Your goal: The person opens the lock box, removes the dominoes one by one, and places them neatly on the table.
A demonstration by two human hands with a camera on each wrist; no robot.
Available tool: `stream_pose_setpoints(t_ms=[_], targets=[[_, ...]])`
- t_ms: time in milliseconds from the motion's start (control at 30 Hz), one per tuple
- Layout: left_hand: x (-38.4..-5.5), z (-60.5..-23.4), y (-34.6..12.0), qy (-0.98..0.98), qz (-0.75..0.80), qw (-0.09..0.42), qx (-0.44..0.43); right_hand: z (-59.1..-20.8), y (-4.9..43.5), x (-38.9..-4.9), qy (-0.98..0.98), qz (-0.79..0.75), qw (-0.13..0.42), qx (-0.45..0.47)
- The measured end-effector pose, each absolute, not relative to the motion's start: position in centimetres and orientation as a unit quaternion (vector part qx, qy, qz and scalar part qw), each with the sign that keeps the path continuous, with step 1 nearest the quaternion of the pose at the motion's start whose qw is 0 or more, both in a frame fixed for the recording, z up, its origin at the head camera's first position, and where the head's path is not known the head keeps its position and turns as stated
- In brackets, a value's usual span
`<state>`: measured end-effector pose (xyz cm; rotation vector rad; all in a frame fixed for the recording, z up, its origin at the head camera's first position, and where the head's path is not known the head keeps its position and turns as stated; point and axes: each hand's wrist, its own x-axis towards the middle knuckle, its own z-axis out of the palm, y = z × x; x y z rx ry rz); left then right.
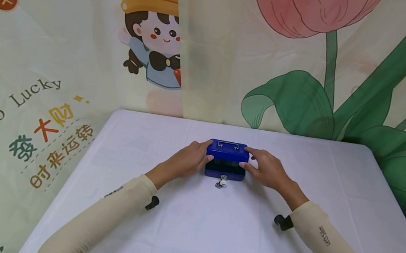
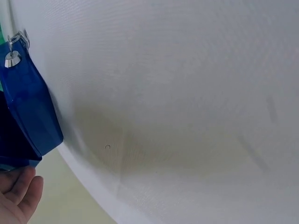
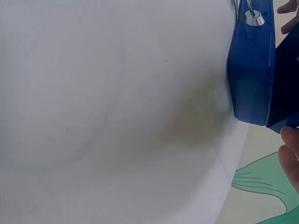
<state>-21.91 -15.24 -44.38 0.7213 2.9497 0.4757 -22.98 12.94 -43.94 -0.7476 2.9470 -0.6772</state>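
Note:
A small blue metal cash box point(image 1: 215, 174) stands on the white-covered table, its lid point(image 1: 227, 153) tilted partly up and its dark inside showing. A wire handle point(image 1: 228, 145) lies on the lid. Keys point(image 1: 219, 184) hang from the round lock point(image 3: 254, 19) at the front. My left hand point(image 1: 193, 158) grips the lid's left end, thumb at the front edge and fingers toward the back. At the right end, my right hand point(image 1: 268, 169) holds the lid the same way. Only some fingertips of each hand show in its wrist view.
The white tablecloth point(image 1: 186, 237) spreads around the box toward the person. Behind the table's far edge hangs a printed curtain point(image 1: 213, 58) with a cartoon figure and a large tulip. Dark wrist-camera mounts point(image 1: 283, 222) sit under the beige sleeves point(image 1: 334, 251).

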Motion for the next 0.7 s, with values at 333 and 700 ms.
stream_pose_setpoints(t_ms=[333, 700], targets=[[-22.13, -44.16, -15.27, 0.960, 0.158, 0.036, 0.229, -43.52, 12.95, -23.14, 0.948, -0.214, 0.007, -0.237], [-22.43, -43.68, -15.25, 0.962, 0.153, 0.033, 0.224, -43.06, 13.06, -23.84, 0.946, -0.213, 0.015, -0.246]])
